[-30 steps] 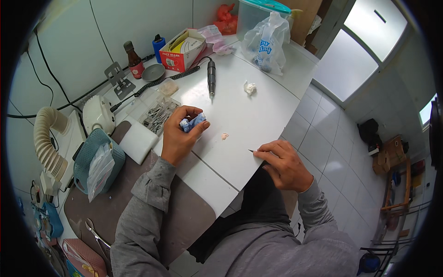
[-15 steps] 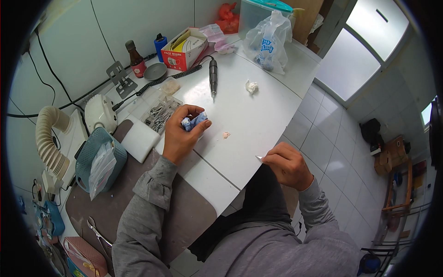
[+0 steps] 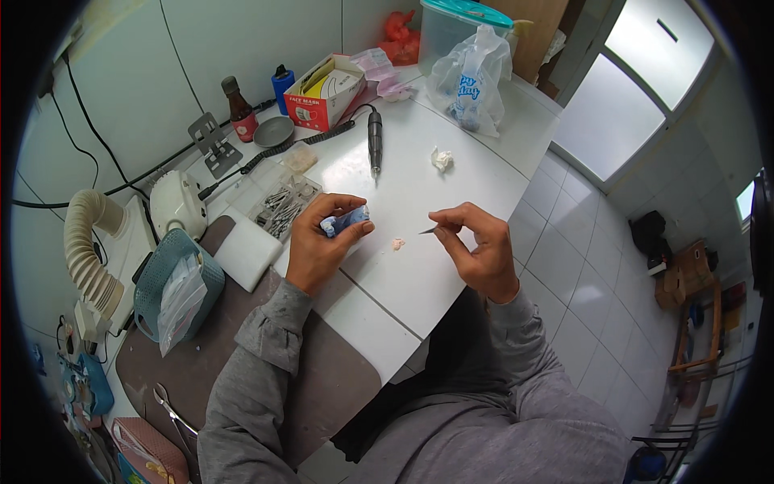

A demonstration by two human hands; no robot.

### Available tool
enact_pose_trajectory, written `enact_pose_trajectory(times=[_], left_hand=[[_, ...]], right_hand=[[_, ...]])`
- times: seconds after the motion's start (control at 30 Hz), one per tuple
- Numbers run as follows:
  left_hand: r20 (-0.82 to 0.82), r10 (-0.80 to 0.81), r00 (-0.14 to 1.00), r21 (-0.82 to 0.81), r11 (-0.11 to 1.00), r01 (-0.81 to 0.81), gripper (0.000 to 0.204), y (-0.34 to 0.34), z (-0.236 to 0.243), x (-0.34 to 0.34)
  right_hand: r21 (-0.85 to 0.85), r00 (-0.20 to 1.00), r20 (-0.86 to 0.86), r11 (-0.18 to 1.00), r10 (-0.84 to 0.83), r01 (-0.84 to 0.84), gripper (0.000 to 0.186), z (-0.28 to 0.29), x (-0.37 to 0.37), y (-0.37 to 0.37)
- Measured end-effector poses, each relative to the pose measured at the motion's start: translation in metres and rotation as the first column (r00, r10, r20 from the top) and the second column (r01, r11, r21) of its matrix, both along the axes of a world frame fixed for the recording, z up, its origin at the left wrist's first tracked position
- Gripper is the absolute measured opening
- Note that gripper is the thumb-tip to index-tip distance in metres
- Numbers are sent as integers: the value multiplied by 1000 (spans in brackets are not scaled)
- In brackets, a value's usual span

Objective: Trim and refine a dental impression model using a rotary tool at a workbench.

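Observation:
My left hand (image 3: 316,248) is closed around a small lumpy blue piece (image 3: 347,220) with whitish parts, like a dental cast, above the white table. Fingers and thumb hide part of it. To the right, the thumb and index finger of my right hand (image 3: 482,252) pinch a slim tool with a pointed metal tip (image 3: 427,231). The tip points left, apart from the blue piece; the tool's handle is hidden by my hand. On the tabletop between both hands lies a small pinkish scrap (image 3: 397,244).
Beyond my hands lie a dark rotary handpiece (image 3: 375,143) and a crumpled tissue (image 3: 442,160). A clear box of metal bits (image 3: 284,204), a white foam block (image 3: 246,252) and a teal basket (image 3: 179,282) stand left. Pliers (image 3: 173,410) rest on the brown mat (image 3: 322,387).
My right hand has risen up and slightly left over the table with the pointed tool, closer to my left hand. My left hand has tilted the blue piece slightly.

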State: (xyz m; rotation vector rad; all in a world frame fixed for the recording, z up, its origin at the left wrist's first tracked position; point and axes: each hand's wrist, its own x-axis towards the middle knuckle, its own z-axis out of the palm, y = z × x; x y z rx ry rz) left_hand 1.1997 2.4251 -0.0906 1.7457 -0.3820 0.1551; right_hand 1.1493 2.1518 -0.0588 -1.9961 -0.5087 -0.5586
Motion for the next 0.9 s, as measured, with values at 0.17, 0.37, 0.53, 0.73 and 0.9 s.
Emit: enact_pose_trajectory(times=[0.17,0.37,0.53,0.73,0.9], left_hand=[[-14,2,1000,-8,1000,-2,34,-3,4,-1],[-44,55,998,-73,996,-58,35,-8,7,-4],[1,-18,1000,62,998,18,38,-2,6,0],[-1,-34,999,28,999,34,36,-3,4,0],[-17,-37,999,14,999,37,35,-2,3,-1]], right_hand=[[152,997,-41,987,66,-59,10,-14,41,20],[236,979,-171,969,110,-67,7,-23,48,37],[411,945,-239,905,224,-111,11,-29,43,36],[478,928,-309,878,209,-38,13,-24,39,33],[431,942,-287,902,172,-34,8,-30,41,33]])
